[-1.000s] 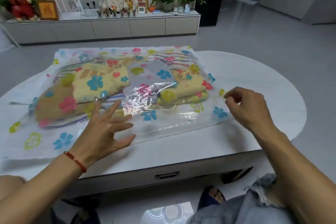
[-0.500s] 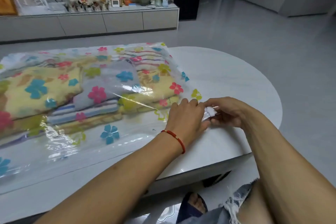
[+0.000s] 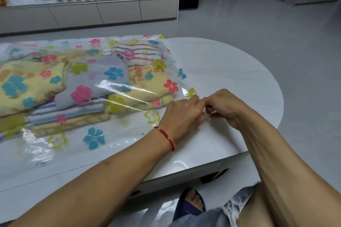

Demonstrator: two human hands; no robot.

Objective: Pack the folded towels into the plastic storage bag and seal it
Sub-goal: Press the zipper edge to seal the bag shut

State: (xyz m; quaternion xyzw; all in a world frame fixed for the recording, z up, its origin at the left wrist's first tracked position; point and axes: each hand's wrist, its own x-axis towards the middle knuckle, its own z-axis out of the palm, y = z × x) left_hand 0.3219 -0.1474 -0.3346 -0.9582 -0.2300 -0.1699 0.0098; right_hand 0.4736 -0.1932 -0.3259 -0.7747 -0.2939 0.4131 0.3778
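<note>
1. Several towels [image 3: 73,86] already inside bag [image 3: 96,138]: yellow, grey and striped ones, folded and stacked, lying flat under the flowered film to the left of the fingers, well clear of them. None seen loose on table [image 3: 230,72]. Packing judged done.

2. Both hands meeting at the bag's near right corner, just past the last yellow towel. Left hand [image 3: 181,114] knuckles up, fingers curled down and bunched together at the film's edge; red bracelet [image 3: 166,137] on the wrist behind. Right hand [image 3: 224,106] facing it, fingertips pinched together and touching those of the left.

3. Cannot tell exactly what sits between the fingertips: too small and covered by the knuckles. Probably the zip edge or a slider clip at the start of the seal.

4. Seal judged barely begun. Long near edge of the bag running away leftward from the fingers, lying slack and rippled on the table, with no sign of being pressed shut along its length.

5. Left to do, by this view: pinch or slide along that whole near edge from the corner under the fingers to the far left end, then check for gaps. Film still puffed and wrinkled over the stack, so some air likely needs pressing out as well.
</note>
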